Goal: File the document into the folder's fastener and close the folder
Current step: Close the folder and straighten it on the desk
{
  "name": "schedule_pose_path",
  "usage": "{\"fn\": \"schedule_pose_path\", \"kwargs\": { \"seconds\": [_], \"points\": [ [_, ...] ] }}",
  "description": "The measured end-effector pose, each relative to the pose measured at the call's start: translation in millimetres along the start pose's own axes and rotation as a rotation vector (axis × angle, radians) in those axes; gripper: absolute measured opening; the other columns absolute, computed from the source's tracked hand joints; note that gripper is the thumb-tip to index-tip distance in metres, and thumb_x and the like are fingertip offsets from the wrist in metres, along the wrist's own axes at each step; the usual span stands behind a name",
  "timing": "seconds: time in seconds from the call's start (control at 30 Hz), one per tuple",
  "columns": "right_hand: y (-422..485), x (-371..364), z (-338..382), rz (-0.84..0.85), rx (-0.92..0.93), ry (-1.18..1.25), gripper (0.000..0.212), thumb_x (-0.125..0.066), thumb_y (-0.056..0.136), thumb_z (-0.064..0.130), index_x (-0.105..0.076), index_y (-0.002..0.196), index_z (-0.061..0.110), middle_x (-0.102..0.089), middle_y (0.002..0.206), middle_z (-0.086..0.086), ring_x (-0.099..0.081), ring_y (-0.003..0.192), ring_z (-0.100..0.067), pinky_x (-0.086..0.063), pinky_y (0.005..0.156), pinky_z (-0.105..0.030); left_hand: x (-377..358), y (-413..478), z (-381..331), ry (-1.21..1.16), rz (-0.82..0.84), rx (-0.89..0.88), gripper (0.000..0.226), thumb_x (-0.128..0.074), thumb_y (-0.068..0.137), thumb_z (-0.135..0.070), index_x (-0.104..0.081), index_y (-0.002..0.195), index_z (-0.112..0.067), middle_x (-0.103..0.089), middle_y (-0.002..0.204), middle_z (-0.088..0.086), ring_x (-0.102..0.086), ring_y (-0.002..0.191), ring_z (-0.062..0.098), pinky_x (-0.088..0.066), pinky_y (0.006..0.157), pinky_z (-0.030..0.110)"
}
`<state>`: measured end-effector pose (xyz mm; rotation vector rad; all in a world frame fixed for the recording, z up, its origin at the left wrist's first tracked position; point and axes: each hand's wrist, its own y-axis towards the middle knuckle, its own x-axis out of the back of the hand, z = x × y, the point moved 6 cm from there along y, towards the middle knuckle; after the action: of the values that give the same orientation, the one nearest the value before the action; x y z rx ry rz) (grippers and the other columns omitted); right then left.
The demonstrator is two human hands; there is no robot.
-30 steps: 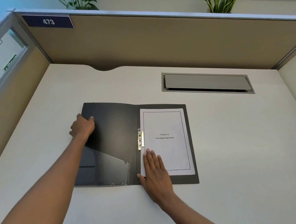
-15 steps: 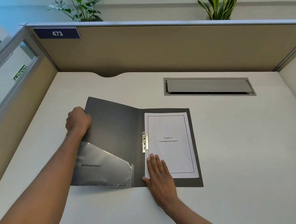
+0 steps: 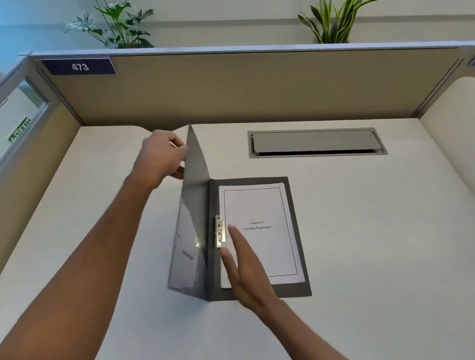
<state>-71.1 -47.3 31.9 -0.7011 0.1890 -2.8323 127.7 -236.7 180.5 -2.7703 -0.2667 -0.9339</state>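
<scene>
A dark grey folder [image 3: 293, 292] lies on the white desk. Its back half is flat, and its front cover [image 3: 194, 205] stands almost upright along the spine. A white document [image 3: 259, 209] titled "Chapter 6" lies on the back half, held at its left edge by the metal fastener [image 3: 219, 232]. My left hand [image 3: 162, 157] grips the top outer edge of the raised cover. My right hand [image 3: 245, 270] lies flat, fingers apart, on the lower left part of the document beside the fastener. A clear pocket shows on the inner side of the cover.
A grey cable hatch [image 3: 317, 143] is set into the desk [image 3: 380, 246] behind the folder. Beige partition walls [image 3: 237, 90] close off the back and left, with a "473" label [image 3: 80, 66]. Plants stand behind the partition.
My left hand has lifted the front cover from flat on the desk to nearly vertical, swinging it right. My right hand has slid up the document toward the fastener.
</scene>
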Motion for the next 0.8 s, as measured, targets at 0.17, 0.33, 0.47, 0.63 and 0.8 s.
{"fn": "schedule_pose_path", "kwargs": {
  "seconds": [0.17,0.33,0.47,0.63,0.8],
  "points": [
    [12.0,59.8,94.1,-0.128,0.058,0.282,0.068,-0.038,0.096,0.071,-0.017,0.157,0.049,-0.031,0.161,0.024,-0.047,0.134,0.003,-0.041,0.099,-0.009,-50.8,-14.7,-35.0,0.029,0.090,-0.042,0.014,-0.065,0.096,-0.021,-0.068,0.090,-0.009,-0.077,0.089,0.012,-0.078,0.058,0.024,-0.068,0.068,0.044],
    [21.1,89.9,113.1,-0.172,0.063,-0.040,0.068,-0.062,0.100,0.033,-0.027,0.158,0.032,-0.034,0.163,0.007,-0.045,0.143,-0.016,-0.042,0.116,-0.038,-91.2,-29.0,-57.6,0.099,0.143,-0.089,0.027,-0.066,0.099,-0.034,-0.069,0.089,-0.010,-0.076,0.083,0.008,-0.076,0.053,0.020,-0.068,0.064,0.040],
    [20.8,100.9,91.4,-0.198,0.043,-0.398,0.066,-0.059,0.098,-0.001,-0.033,0.157,0.011,-0.023,0.167,-0.003,-0.044,0.145,-0.022,-0.041,0.113,-0.029,-116.8,-35.9,-58.5,0.188,0.187,-0.143,0.028,-0.055,0.105,-0.034,-0.073,0.101,-0.013,-0.077,0.094,0.010,-0.077,0.075,0.027,-0.066,0.076,0.045],
    [16.3,120.3,49.6,-0.262,-0.003,-0.487,0.062,-0.060,0.098,0.001,-0.035,0.154,0.008,-0.022,0.166,-0.003,-0.040,0.146,-0.019,-0.038,0.114,-0.025,-156.5,-51.2,-31.1,0.375,0.364,-0.252,0.040,-0.057,0.105,-0.025,-0.060,0.144,-0.025,-0.058,0.150,0.004,-0.056,0.136,0.026,-0.043,0.112,0.037],
    [15.2,135.0,-1.8,-0.204,-0.127,-0.502,0.071,-0.068,0.096,0.021,-0.031,0.156,0.009,-0.017,0.167,-0.001,-0.032,0.151,-0.018,-0.033,0.119,-0.029,-206.4,-73.4,9.9,0.474,0.569,-0.242,0.077,-0.067,0.098,-0.038,-0.025,0.163,-0.039,-0.010,0.175,0.004,-0.016,0.161,0.028,-0.020,0.130,0.046]
  ]
}}
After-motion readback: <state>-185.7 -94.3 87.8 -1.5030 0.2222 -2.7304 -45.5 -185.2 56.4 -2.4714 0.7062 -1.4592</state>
